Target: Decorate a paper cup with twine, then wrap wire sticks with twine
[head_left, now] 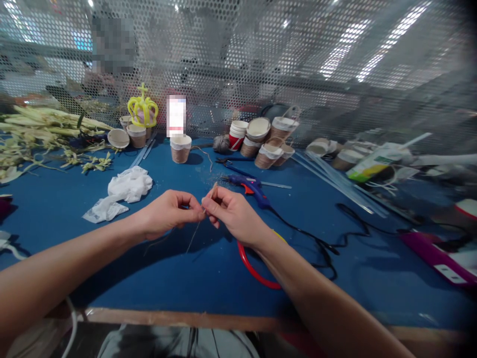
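Both hands meet above the middle of the blue table, pinching a thin piece of twine. My left hand is closed, thumb and fingertips pressed together at the twine. Touching it, my right hand is also closed on the twine, and a short tan end sticks up past its fingers. Loose strands hang below the fingertips. Just beyond my right hand lies a blue hot glue gun with a red trigger. A crumpled white cloth or plastic lies beyond my left forearm.
Twine-wrapped cups stand along the back, before a perforated metal screen. Dried stalks and a yellow crown are at left. Glue sticks, a black cord and a purple power strip lie right. Red-handled scissors rest under my right forearm.
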Tool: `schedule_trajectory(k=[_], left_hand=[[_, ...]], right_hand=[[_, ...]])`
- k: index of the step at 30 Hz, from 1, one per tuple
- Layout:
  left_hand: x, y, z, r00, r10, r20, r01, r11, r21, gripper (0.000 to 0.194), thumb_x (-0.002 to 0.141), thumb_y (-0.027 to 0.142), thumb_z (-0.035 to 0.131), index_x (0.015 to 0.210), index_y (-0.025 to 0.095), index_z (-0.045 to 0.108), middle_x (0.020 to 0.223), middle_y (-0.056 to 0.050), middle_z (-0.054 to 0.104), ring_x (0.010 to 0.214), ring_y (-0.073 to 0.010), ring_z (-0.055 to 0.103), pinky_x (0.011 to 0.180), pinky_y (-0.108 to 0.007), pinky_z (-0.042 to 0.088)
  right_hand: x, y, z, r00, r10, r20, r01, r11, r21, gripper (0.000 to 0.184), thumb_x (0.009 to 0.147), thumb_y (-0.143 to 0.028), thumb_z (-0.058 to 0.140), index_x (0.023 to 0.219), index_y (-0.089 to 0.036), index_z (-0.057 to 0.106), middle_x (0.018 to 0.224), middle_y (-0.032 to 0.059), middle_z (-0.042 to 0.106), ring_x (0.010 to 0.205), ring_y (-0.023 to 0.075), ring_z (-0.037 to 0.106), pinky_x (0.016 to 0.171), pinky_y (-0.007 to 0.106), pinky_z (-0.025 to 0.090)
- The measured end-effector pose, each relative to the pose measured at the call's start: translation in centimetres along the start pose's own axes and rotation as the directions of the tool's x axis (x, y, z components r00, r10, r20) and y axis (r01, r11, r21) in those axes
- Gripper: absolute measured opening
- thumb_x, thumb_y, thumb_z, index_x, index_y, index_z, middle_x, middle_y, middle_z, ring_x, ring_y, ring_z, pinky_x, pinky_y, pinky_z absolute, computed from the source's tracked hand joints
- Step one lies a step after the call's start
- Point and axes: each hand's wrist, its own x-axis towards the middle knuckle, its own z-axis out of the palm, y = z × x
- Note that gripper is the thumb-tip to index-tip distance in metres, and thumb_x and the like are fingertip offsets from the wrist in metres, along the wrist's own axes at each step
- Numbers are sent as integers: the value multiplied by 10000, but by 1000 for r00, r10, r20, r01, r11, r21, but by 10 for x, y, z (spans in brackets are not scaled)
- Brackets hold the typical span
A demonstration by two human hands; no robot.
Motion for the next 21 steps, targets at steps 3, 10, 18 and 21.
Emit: schedule_trajectory(k=[3,10,18,21], left_hand=[[-1,0,1,1000,-5,-13,5,1000,-17,147,635,225,610,585,121,519,482,61,436,415,-23,303,387,-171,188],[0,1,3,999,-7,-31,6,999,-39,137,625,199,616,567,121,519,468,64,435,411,-20,307,387,-171,188],[1,2,-1,1000,-6,-18,3,990,-142,164,643,229,637,585,120,529,475,62,452,388,-10,297,382,-175,163],[3,3,-4,998,13,-66,-27,975,-220,174,650,243,643,611,123,523,490,58,474,379,-4,308,382,-173,161]], right_hand=[[0,-1,0,1000,-2,-1,2,1000,18,204,772,-330,523,688,-155,460,563,-52,442,473,53,425,422,180,378],[-1,0,1,1000,9,-13,-9,999,42,218,763,-346,534,683,-157,461,564,-55,435,474,54,421,424,186,373],[-2,-4,4,998,29,-50,-22,991,133,232,756,-381,537,723,-157,484,593,-46,470,489,56,450,444,189,390],[-3,-4,6,998,63,-20,-60,990,131,237,767,-388,519,768,-154,486,637,-27,514,519,64,486,461,193,403]])
